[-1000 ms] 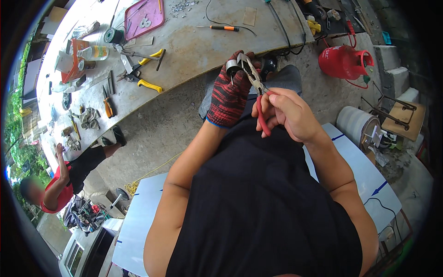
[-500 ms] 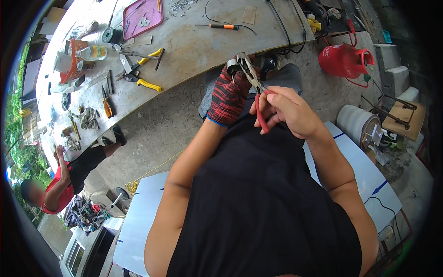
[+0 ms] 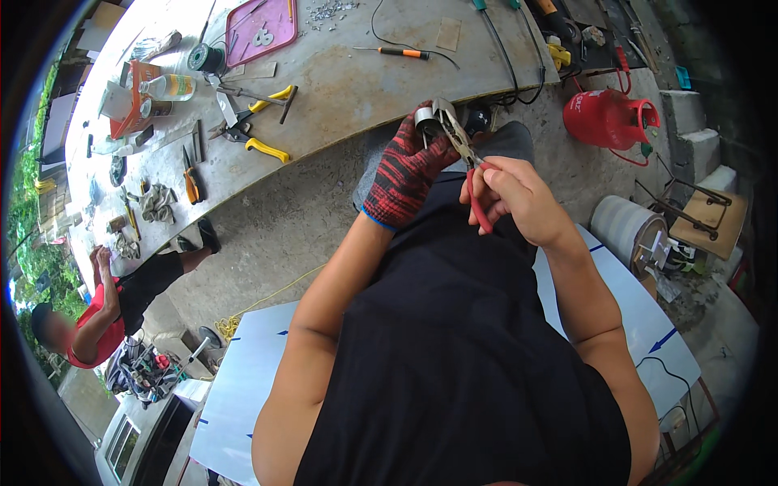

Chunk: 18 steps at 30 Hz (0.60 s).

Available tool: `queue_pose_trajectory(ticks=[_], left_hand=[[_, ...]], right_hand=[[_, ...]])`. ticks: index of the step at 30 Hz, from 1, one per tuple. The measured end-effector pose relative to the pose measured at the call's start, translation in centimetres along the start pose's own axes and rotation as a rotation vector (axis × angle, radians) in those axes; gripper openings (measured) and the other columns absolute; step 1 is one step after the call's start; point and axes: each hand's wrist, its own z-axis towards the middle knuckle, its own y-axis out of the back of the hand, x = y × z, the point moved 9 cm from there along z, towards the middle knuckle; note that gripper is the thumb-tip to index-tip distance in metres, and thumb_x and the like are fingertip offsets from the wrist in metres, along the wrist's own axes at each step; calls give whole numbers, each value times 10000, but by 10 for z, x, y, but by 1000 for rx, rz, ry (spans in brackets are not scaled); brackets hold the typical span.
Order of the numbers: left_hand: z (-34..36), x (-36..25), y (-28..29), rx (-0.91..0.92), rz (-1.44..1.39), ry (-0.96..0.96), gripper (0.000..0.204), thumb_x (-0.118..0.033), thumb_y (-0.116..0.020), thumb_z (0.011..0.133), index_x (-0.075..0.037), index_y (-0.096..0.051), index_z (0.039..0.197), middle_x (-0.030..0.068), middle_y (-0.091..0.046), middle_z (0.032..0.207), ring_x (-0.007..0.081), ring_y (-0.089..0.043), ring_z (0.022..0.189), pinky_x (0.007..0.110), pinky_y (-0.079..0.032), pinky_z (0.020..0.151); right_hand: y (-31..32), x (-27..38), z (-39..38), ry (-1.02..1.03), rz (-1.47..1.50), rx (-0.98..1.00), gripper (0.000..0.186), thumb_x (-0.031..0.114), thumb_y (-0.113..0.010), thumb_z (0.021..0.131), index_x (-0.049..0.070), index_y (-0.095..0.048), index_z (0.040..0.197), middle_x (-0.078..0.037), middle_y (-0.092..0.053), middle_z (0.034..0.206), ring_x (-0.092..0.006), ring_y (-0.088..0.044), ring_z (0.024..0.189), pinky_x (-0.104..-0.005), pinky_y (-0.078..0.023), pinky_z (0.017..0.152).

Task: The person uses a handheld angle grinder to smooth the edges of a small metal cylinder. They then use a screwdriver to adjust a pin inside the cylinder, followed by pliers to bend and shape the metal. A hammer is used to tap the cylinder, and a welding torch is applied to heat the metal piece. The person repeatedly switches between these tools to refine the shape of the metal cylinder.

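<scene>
My left hand (image 3: 408, 174) wears a red and black knit glove and grips a small grey metal ring piece (image 3: 426, 119) held up in front of my chest. My bare right hand (image 3: 509, 192) is closed around the red handles of a pair of pliers (image 3: 463, 154). The pliers' jaws reach up to the edge of the metal piece, just above the gloved fingers. Both hands are close together, below the front edge of the long workbench (image 3: 348, 89).
On the workbench lie yellow-handled snips (image 3: 261, 144), an orange screwdriver (image 3: 403, 53), a pink tray (image 3: 261, 31), bottles and cables. A red gas cylinder (image 3: 608, 119) stands at right, a white bucket (image 3: 626, 227) below it. A person in red (image 3: 101, 304) crouches at left. White sheets (image 3: 243, 381) lie on the ground.
Both hands stay together on the metal piece and pliers; the pliers have shifted only slightly. The person at left remains crouched.
</scene>
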Motion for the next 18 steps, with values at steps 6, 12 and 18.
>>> queue_pose_trajectory(ticks=[6,12,18], left_hand=[[-17,-1,29,-198,130,-5,693,-139,-678,974,-120,-332,1575,167,-507,1436,297,-641,1152,479,-571,980],[-17,-31,73,-431,350,8,567,-349,-590,1055,-93,-381,1516,164,-645,1143,253,-690,846,431,-622,767],[-23,-65,56,-420,501,-88,593,-444,-564,1061,-99,-401,1514,184,-633,1253,262,-688,943,424,-609,814]], right_hand=[[17,18,13,46,-417,-55,324,201,-427,1022,-27,-592,861,-82,-628,728,-149,-645,625,-298,-517,556],[24,71,33,218,-866,-144,360,256,-523,989,-54,-619,834,-244,-629,714,-424,-634,682,-480,-501,695],[17,106,48,328,-1114,-165,341,261,-543,978,-44,-614,846,-261,-637,756,-461,-615,742,-503,-489,714]])
